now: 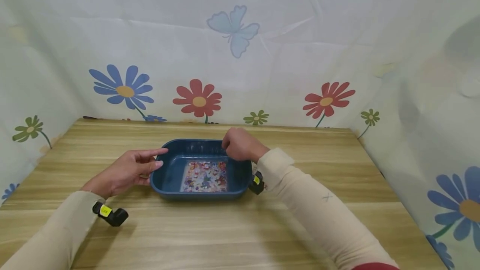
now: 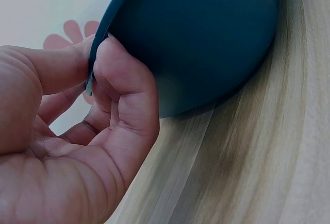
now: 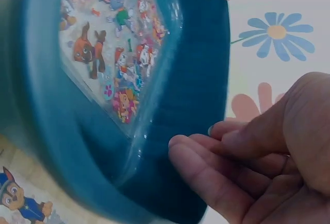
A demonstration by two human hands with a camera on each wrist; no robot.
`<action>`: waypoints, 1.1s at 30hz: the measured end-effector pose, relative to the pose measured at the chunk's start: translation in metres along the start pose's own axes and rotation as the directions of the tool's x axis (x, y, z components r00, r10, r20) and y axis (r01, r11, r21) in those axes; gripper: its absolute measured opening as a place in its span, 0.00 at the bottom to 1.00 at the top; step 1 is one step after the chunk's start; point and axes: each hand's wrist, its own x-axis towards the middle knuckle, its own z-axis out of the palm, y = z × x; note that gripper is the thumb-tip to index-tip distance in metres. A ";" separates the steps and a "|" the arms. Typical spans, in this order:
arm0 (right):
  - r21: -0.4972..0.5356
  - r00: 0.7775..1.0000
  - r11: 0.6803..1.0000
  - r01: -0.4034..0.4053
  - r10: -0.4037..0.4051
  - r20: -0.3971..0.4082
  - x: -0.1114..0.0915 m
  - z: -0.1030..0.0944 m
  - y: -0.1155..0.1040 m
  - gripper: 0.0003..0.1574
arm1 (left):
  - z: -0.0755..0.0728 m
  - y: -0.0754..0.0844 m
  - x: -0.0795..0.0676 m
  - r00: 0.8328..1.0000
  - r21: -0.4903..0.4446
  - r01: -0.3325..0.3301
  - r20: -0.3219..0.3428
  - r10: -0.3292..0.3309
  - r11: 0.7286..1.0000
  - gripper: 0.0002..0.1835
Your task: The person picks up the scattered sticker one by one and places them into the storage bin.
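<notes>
A dark blue plastic basin [image 1: 202, 195] with rounded corners rests on the wooden table. My left hand [image 1: 127, 172] grips its left rim, and the left wrist view shows the thumb and fingers on either side of the wall [image 2: 206, 38]. A clear sheet of colourful cartoon dog stickers [image 1: 206, 177] lies flat inside on the bottom. Over the far right part of the rim is my right hand [image 1: 241, 144], its fingers curled and thumb close to them. In the right wrist view those fingers [image 3: 203, 170] are at the inner wall; whether anything is between the tips is hidden.
Another cartoon sticker sheet [image 3: 23, 198] lies on the table right of the basin, mostly hidden behind the right forearm in the head view. A curtain [image 1: 240, 74] printed with flowers and a butterfly surrounds the wooden table [image 1: 195, 236].
</notes>
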 end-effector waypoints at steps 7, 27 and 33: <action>0.136 0.999 0.990 -0.023 0.028 -0.034 -0.007 -0.008 0.008 0.17 | 0.000 -0.001 0.001 1.000 -0.002 -0.005 -0.005 0.005 1.000 0.38; 0.156 0.992 0.987 -0.040 0.058 -0.114 -0.034 -0.030 0.051 0.13 | -0.001 -0.001 0.000 1.000 -0.012 -0.014 0.011 0.014 1.000 0.38; 0.123 0.994 0.990 -0.064 0.075 -0.084 -0.038 -0.027 0.065 0.12 | -0.001 -0.002 0.001 1.000 -0.009 -0.015 0.011 0.015 1.000 0.39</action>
